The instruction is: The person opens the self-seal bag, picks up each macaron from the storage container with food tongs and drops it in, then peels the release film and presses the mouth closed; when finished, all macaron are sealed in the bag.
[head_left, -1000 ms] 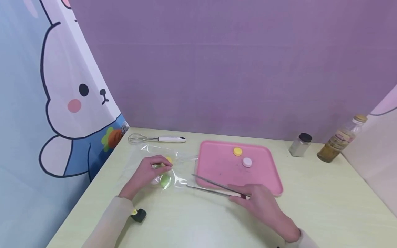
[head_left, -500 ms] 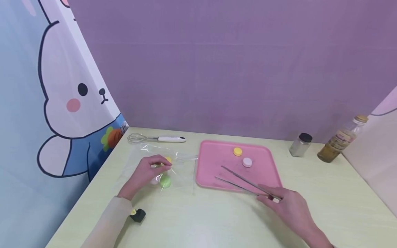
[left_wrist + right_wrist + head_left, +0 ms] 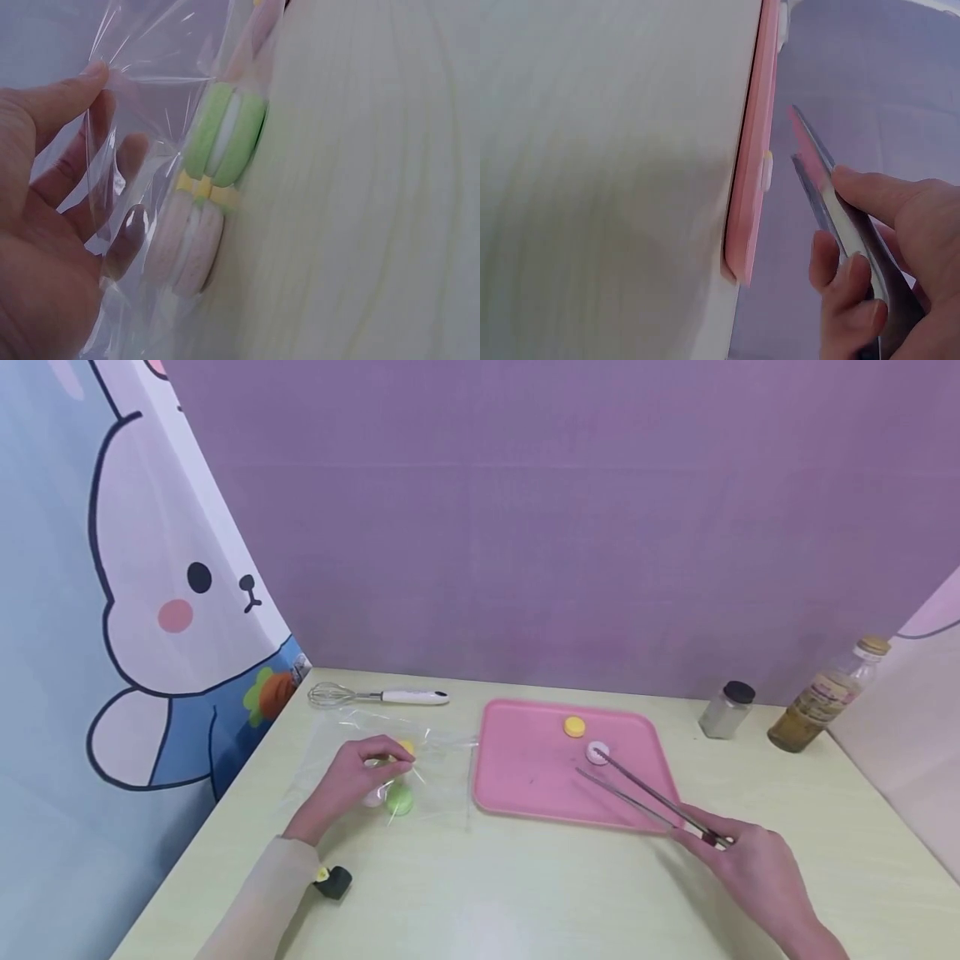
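Note:
My left hand [image 3: 352, 785] pinches the clear plastic bag [image 3: 444, 789] between thumb and fingers, lifting its film. Inside the bag lie a green macaron [image 3: 244, 142], a pale pink macaron [image 3: 169, 240] and a yellow macaron [image 3: 407, 747], the last partly behind the fingers. My right hand [image 3: 765, 872] grips long metal tweezers [image 3: 633, 802], their two arms spread apart. One tip overlaps the lilac macaron [image 3: 592, 759] on the pink tray [image 3: 513, 764]; the other is over the tray to its lower left. Behind the lilac one sits another yellow macaron [image 3: 574, 727].
A whisk [image 3: 412, 697] lies behind the bag. At the back right stand a black-capped jar [image 3: 723, 718] and a corked bottle [image 3: 821, 697] of brown liquid. A small black object [image 3: 334, 883] is by the left sleeve. A purple curtain [image 3: 525, 527] hangs behind the table.
My right hand has moved the tweezers right, away from the bag and across the tray to the lilac macaron. My left hand has stayed nearly still at the bag.

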Available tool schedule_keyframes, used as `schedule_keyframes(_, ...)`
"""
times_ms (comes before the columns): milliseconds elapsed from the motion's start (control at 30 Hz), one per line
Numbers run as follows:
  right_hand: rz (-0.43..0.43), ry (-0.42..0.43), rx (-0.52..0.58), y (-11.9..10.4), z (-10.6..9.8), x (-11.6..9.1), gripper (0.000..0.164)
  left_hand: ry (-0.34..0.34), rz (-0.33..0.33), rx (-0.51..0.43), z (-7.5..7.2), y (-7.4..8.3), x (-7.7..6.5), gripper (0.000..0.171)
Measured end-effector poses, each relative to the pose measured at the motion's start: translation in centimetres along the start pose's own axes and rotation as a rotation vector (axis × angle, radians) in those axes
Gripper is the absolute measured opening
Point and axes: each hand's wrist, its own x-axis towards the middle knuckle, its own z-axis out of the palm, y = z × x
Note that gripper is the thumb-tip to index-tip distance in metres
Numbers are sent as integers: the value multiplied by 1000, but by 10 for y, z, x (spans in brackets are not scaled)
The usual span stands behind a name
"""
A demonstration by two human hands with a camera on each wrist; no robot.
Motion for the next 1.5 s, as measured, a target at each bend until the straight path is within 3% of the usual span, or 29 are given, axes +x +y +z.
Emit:
schedule_keyframes(300,47,28,-19,10,-3,4,37,4,-4,-2,-1,0,0,8)
schedule_keyframes(633,67,-30,-9,15,5,13,36,-2,2,-3,0,-3,0,10)
schedule_keyframes(1500,91,-35,14,5,8,11,33,9,-40,-2,0,3,0,10)
